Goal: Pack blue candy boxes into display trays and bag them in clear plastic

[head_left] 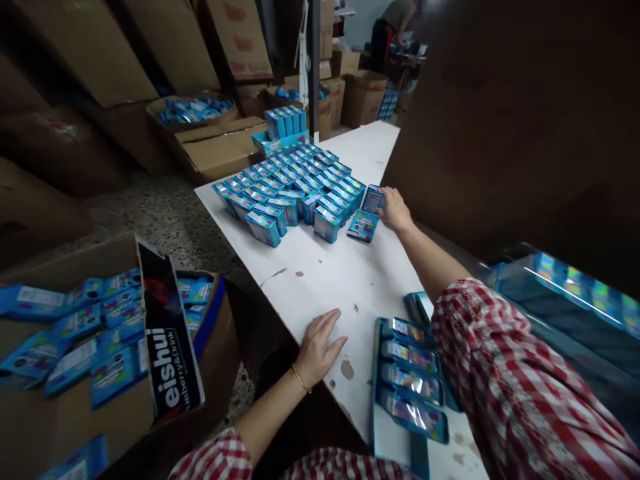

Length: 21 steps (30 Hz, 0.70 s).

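My right hand (395, 211) reaches to the far side of the white table, its fingers closed on the edge of a small blue box (372, 198). Just in front of it another blue box (363, 227) lies flat with its printed face up. My left hand (320, 348) is held over the near edge of the table, fingers apart and holding nothing. Rows of blue boxes (300, 175) stand upright beside my right hand. Close to my right sleeve is a blue display tray (376, 400) with several shiny blue packs (410, 383) in it.
A carton (173, 373) of loose blue packs is at the lower left. More blue boxes fill a tray (280, 143) at the far corner. Stacked, plastic-covered packs (565, 293) stand at the right. A large brown panel (510, 120) borders the table. A person (393, 30) bends in the background.
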### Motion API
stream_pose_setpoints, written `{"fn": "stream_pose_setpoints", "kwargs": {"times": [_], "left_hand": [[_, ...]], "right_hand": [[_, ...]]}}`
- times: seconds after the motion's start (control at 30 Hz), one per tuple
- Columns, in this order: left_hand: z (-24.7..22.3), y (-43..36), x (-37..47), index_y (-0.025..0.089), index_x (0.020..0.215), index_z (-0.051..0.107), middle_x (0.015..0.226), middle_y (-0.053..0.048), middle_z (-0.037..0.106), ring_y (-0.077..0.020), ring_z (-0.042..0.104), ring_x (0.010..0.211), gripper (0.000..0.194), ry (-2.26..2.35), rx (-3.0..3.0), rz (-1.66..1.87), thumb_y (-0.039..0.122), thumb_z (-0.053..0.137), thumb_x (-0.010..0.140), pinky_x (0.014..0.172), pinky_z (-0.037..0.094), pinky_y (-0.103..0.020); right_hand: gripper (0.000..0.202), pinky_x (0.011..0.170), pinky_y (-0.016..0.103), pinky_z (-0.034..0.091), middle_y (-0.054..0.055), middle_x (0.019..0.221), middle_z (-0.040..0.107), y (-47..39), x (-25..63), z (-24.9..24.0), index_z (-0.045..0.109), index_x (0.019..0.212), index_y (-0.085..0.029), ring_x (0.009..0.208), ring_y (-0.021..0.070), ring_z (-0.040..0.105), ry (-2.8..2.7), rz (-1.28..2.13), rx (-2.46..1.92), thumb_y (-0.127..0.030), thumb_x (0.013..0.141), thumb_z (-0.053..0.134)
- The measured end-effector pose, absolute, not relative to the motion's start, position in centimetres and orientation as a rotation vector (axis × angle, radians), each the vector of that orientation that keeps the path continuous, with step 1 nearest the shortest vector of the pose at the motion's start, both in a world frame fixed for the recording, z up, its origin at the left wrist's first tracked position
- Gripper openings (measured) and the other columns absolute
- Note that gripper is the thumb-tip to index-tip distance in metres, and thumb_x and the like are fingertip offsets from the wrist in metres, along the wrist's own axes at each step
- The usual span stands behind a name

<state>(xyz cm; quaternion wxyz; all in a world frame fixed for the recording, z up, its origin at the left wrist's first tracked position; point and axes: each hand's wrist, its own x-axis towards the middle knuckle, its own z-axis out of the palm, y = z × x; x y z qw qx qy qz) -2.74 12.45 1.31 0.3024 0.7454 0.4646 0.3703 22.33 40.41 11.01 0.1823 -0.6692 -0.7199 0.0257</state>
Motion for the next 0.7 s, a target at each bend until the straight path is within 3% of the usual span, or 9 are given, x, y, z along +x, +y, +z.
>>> {"fn": "stream_pose_setpoints", "kwargs": {"times": [0.1,0.2,0.33,0.43,0.63,0.7], "left_hand": [[2.1,16.8,-3.0,0.019,0.124,0.051,0.119,-0.011,0.059,-0.0232,0.053,0.112,0.043,1.199,1.858,1.001,0.033,0.052,0.084,0.099,0.042,-0.043],[2.6,22.3,-1.8,0.020,0.125,0.050,0.125,-0.012,0.055,-0.0240,0.052,0.114,0.049,1.118,1.526,0.993,0.031,0.059,0.078,0.101,0.040,-0.043],[3.1,28.4,2.2,0.025,0.139,0.029,0.148,-0.013,0.027,-0.0238,0.035,0.131,0.069,1.003,0.821,0.962,0.027,0.060,0.077,0.099,0.039,-0.041],[4.4,30.6,5.4,0.030,0.139,0.021,0.153,-0.006,0.010,-0.0194,0.019,0.138,0.063,0.915,0.505,0.990,0.026,0.051,0.083,0.097,0.039,-0.045],[6.2,27.9,7.2,0.032,0.118,0.048,0.141,0.000,0.039,-0.0185,0.031,0.132,0.034,0.926,0.449,1.073,0.028,0.044,0.085,0.102,0.028,-0.051],[5.8,25.4,6.3,0.031,0.115,0.052,0.142,0.000,0.035,-0.0204,0.031,0.132,0.032,1.040,0.512,1.147,0.031,0.049,0.082,0.103,0.029,-0.047]], "right_hand": [[0.073,0.107,0.046,0.027,0.013,0.147,0.025,45.3,22.8,10.6,0.026,0.141,-0.014,0.136,0.0329,0.017,-2.023,0.054,-2.040,-0.021,0.075,0.059],[0.063,0.098,0.042,0.037,0.015,0.138,0.038,47.5,23.7,10.2,0.035,0.136,-0.015,0.124,0.0324,0.037,-2.073,0.053,-2.131,-0.018,0.077,0.056],[0.043,0.083,0.035,0.043,0.012,0.120,0.052,46.3,24.7,10.1,0.051,0.121,-0.018,0.101,0.0257,0.053,-2.166,-0.019,-2.113,-0.021,0.079,0.054],[0.044,0.078,0.032,0.043,0.010,0.117,0.054,43.0,24.2,10.2,0.050,0.120,-0.019,0.098,0.0255,0.054,-2.252,-0.069,-2.055,-0.025,0.077,0.057],[0.034,0.073,0.033,0.042,0.014,0.114,0.056,35.5,20.8,10.5,0.047,0.116,-0.017,0.096,0.0264,0.054,-2.385,-0.169,-2.000,-0.033,0.086,0.046],[0.032,0.072,0.033,0.042,0.014,0.110,0.058,33.2,19.4,10.8,0.048,0.114,-0.016,0.095,0.0266,0.055,-2.419,-0.152,-1.990,-0.034,0.088,0.043]]}}
